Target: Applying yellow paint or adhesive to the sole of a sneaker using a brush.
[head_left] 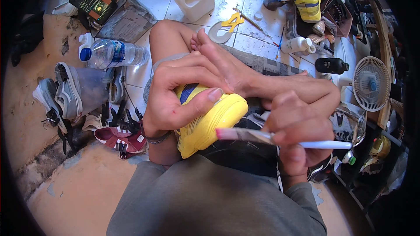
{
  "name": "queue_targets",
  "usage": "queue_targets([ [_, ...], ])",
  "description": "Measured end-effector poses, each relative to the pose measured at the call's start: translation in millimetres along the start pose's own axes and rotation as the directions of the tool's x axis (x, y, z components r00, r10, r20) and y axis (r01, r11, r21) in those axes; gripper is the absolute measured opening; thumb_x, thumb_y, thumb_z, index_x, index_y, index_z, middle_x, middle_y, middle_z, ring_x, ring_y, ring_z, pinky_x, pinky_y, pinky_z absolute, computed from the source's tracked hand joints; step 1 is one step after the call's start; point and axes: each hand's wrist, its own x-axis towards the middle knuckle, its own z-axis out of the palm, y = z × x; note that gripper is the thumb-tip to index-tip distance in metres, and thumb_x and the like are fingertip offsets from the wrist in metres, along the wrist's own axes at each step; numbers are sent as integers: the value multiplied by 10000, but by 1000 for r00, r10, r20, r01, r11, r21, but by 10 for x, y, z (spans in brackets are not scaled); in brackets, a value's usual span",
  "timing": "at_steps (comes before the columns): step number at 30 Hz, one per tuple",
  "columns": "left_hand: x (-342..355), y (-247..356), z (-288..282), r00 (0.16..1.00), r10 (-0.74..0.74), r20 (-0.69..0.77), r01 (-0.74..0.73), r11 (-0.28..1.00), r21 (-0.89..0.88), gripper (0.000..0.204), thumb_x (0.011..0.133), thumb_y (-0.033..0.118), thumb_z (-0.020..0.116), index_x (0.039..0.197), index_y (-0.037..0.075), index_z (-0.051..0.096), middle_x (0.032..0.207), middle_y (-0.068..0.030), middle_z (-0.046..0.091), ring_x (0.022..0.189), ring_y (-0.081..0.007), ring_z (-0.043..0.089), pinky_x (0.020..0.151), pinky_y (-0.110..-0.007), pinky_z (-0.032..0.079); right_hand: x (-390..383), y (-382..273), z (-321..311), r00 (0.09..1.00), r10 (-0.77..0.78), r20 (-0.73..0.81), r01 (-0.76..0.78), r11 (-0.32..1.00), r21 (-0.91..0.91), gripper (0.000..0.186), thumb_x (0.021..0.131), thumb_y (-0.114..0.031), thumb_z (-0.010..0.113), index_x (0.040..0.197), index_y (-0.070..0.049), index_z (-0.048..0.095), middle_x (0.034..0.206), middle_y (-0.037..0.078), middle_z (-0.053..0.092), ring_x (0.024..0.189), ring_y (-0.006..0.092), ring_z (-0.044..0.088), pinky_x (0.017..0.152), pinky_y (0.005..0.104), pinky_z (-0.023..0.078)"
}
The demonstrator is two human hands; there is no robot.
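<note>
My left hand (pixel 175 91) grips a yellow shoe (pixel 218 120) with a navy stripe, its thumb lying across the upper and its fingers over the far side. In my right hand (pixel 299 129) is a flat paintbrush (pixel 328 144) with a white handle. Its pink-tinged bristles point left, beside the shoe's rounded end; whether they touch it I cannot tell. The shoe is held above my lap, in front of my bare crossed legs.
A water bottle (pixel 113 56), phone (pixel 92 2), jug (pixel 194 0), yellow cutout pieces (pixel 232 21) and several shoes (pixel 65 91) surround me. At right are another yellow shoe (pixel 308 6), white bottles (pixel 297 44), a black bottle (pixel 330 65) and a fan (pixel 372 83).
</note>
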Motion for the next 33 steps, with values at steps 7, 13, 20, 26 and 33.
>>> queue_targets([
  [7, 110, -70, 47, 1000, 21, 19, -20, 998, -54, 253, 767, 159, 616, 852, -54, 721, 843, -189, 697, 759, -241, 654, 736, -318, 505, -221, -36, -226, 989, 59, -137, -87, 974, -209, 272, 958, -323, 544, 852, -73, 523, 711, 82, 590, 591, 182, 528, 647, 381, 449],
  [13, -89, 43, -40, 999, -16, -43, 19, 997, 69, 253, 762, 166, 617, 850, -48, 722, 847, -185, 698, 757, -239, 652, 735, -316, 505, -81, 49, -21, 998, 61, -6, -62, 985, -163, 237, 963, -333, 550, 901, -106, 518, 722, 77, 587, 574, 160, 517, 649, 405, 459],
  [20, -1, 155, 49, 999, 33, 11, -35, 993, 116, 244, 737, 159, 622, 859, -25, 727, 839, -169, 697, 768, -241, 652, 735, -316, 500, -29, -144, -17, 998, 19, -55, -21, 999, -41, 195, 954, -242, 496, 885, -61, 526, 628, 55, 555, 529, 135, 473, 609, 375, 425],
  [26, -68, 257, 43, 997, 73, -15, -69, 978, 197, 279, 678, 166, 633, 870, -5, 741, 826, -170, 697, 726, -235, 634, 713, -311, 476, -56, -50, -229, 974, -28, -224, -50, 940, -336, 111, 927, -165, 492, 877, -70, 519, 579, 28, 526, 497, 120, 446, 622, 354, 392],
  [33, -159, 353, 67, 986, 148, -79, -120, 951, 285, 309, 653, 207, 638, 850, -4, 747, 787, -193, 685, 689, -238, 612, 671, -319, 433, -67, -94, -137, 983, 96, -159, -135, 959, -251, 119, 942, -198, 503, 893, -89, 495, 610, -4, 529, 529, 117, 442, 742, 377, 413],
])
